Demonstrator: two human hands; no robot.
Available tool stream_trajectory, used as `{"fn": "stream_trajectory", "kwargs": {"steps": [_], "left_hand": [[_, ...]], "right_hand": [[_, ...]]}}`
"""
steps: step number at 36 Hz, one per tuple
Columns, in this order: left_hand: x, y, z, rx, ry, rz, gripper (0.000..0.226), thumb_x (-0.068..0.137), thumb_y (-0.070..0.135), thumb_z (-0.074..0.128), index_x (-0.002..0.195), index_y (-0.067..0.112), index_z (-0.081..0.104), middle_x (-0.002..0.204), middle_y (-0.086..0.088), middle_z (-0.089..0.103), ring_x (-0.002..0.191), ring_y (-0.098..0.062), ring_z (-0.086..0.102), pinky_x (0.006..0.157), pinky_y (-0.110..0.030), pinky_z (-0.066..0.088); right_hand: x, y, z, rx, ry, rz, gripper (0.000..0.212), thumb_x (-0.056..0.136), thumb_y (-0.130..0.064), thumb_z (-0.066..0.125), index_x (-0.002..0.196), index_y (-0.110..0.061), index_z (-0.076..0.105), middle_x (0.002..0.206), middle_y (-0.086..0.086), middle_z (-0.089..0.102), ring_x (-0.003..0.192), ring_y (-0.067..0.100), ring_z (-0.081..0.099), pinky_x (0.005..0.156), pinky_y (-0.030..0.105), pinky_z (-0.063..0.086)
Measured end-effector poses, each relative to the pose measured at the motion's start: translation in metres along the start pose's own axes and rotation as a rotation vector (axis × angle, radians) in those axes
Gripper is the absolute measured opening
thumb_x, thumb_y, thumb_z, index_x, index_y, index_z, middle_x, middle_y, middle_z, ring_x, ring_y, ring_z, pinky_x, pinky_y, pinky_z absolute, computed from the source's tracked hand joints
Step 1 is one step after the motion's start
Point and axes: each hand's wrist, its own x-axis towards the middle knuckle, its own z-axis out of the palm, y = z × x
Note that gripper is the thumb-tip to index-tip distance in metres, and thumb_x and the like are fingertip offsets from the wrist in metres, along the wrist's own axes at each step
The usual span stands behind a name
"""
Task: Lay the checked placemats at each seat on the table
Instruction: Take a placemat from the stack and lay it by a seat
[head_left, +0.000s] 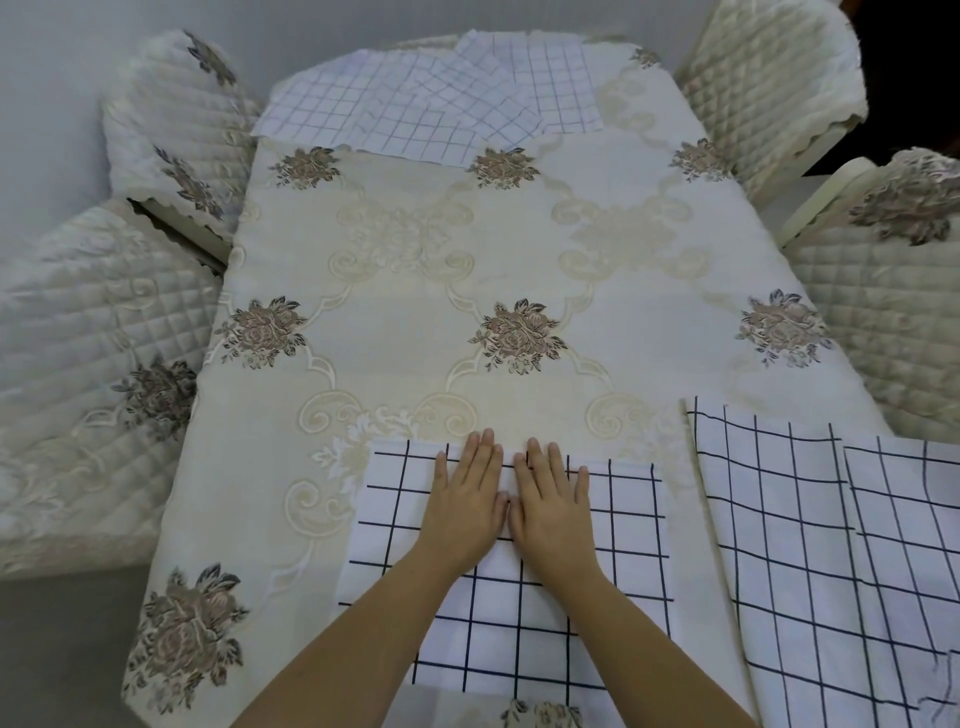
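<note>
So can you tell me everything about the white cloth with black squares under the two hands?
The white checked cloth placemat has thin black grid lines and looks like soft woven fabric. It lies flat near the front edge of the cream flowered tablecloth, right in front of the person. The left hand and right hand press on its far half, side by side with straight fingers. It touches no other placemat.

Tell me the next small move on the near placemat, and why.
Probably slide both hands apart toward the mat's side edges. The left hand and right hand lie flat side by side, centred on the near placemat; sweeping outward would smooth it.
</note>
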Motion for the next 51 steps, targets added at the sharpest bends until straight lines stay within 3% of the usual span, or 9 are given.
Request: {"fn": "stream_trajectory", "kwargs": {"steps": [9, 15, 21, 27, 38, 41, 44, 47, 51], "left_hand": [[0.009, 0.0, -0.002, -0.008, -0.051, -0.013, 0.056, 0.085, 0.036, 0.03, 0.123, 0.008, 0.06, 0.134, -0.01, 0.055, 0.122, -0.025, 0.054, 0.088, -0.053, 0.048], [0.015, -0.001, -0.005, -0.019, -0.065, -0.012, 0.056, 0.085, 0.036, 0.03, 0.123, 0.009, 0.06, 0.134, -0.009, 0.055, 0.124, -0.025, 0.053, 0.086, -0.052, 0.049], [0.001, -0.014, 0.003, -0.008, -0.034, 0.08, 0.053, 0.1, 0.035, 0.006, 0.146, 0.014, 0.025, 0.154, -0.001, 0.024, 0.145, -0.013, -0.004, 0.108, -0.05, 0.028], [-0.008, -0.04, 0.002, -0.012, -0.09, -0.016, 0.059, 0.098, 0.045, 0.004, 0.146, 0.018, 0.023, 0.158, 0.006, -0.004, 0.145, -0.009, -0.008, 0.104, -0.054, 0.025], [-0.01, -0.075, -0.013, 0.024, -0.115, -0.196, 0.055, 0.095, 0.039, 0.023, 0.135, 0.008, 0.044, 0.141, -0.01, 0.048, 0.132, -0.025, 0.038, 0.085, -0.058, 0.046], [-0.001, -0.064, -0.015, 0.043, -0.123, -0.17, 0.053, 0.085, 0.032, 0.033, 0.118, 0.002, 0.062, 0.127, -0.018, 0.059, 0.116, -0.033, 0.058, 0.081, -0.055, 0.05], [0.012, -0.053, -0.024, -0.02, -0.057, -0.087, 0.036, 0.08, 0.027, 0.046, 0.096, 0.005, 0.069, 0.105, -0.018, 0.067, 0.094, -0.034, 0.067, 0.072, -0.045, 0.055], [0.027, -0.045, -0.034, -0.122, -0.052, -0.067, 0.026, 0.068, 0.016, 0.078, 0.087, 0.003, 0.068, 0.092, -0.014, 0.064, 0.082, -0.036, 0.063, 0.067, -0.039, 0.051], [0.045, -0.032, -0.045, -0.169, -0.168, -0.172, 0.036, 0.088, 0.034, 0.06, 0.116, 0.013, 0.057, 0.12, -0.005, 0.051, 0.115, -0.025, 0.044, 0.094, -0.032, 0.033]], "right_hand": [[0.008, 0.003, -0.007, 0.057, -0.121, 0.083, 0.062, 0.1, -0.037, 0.006, 0.127, -0.012, 0.056, 0.137, 0.01, 0.052, 0.128, 0.033, 0.046, 0.094, 0.062, 0.038], [0.013, 0.007, 0.0, 0.06, -0.111, 0.073, 0.055, 0.099, -0.039, 0.002, 0.136, -0.015, 0.036, 0.142, 0.005, 0.046, 0.135, 0.027, 0.027, 0.105, 0.054, 0.02], [0.008, 0.018, 0.006, 0.023, -0.11, -0.039, 0.055, 0.099, -0.045, 0.005, 0.144, -0.021, 0.027, 0.156, -0.01, 0.015, 0.145, 0.016, -0.01, 0.111, 0.054, 0.016], [0.004, 0.044, -0.003, -0.002, -0.122, 0.017, 0.059, 0.097, -0.049, 0.005, 0.146, -0.023, 0.023, 0.154, -0.008, 0.02, 0.145, 0.014, -0.012, 0.109, 0.048, 0.01], [-0.004, 0.094, -0.027, -0.001, -0.162, 0.196, 0.076, 0.084, -0.064, -0.008, 0.147, -0.021, 0.002, 0.154, -0.008, -0.005, 0.143, 0.019, -0.008, 0.113, 0.054, 0.002], [0.004, 0.087, -0.03, 0.001, -0.104, 0.233, 0.067, 0.089, -0.045, 0.018, 0.141, -0.006, 0.038, 0.15, 0.01, 0.032, 0.14, 0.031, 0.027, 0.107, 0.062, 0.019], [0.019, 0.072, -0.035, 0.02, 0.058, 0.135, 0.04, 0.083, -0.025, 0.039, 0.096, 0.001, 0.066, 0.104, 0.02, 0.064, 0.096, 0.039, 0.063, 0.081, 0.056, 0.05], [0.036, 0.058, -0.039, 0.029, 0.071, 0.016, 0.015, 0.071, -0.018, 0.067, 0.072, -0.005, 0.061, 0.074, 0.012, 0.058, 0.064, 0.032, 0.058, 0.055, 0.034, 0.047], [0.056, 0.04, -0.045, 0.03, -0.199, 0.037, 0.03, 0.081, -0.031, 0.065, 0.099, -0.009, 0.058, 0.099, 0.007, 0.058, 0.096, 0.029, 0.053, 0.081, 0.036, 0.038]]}}
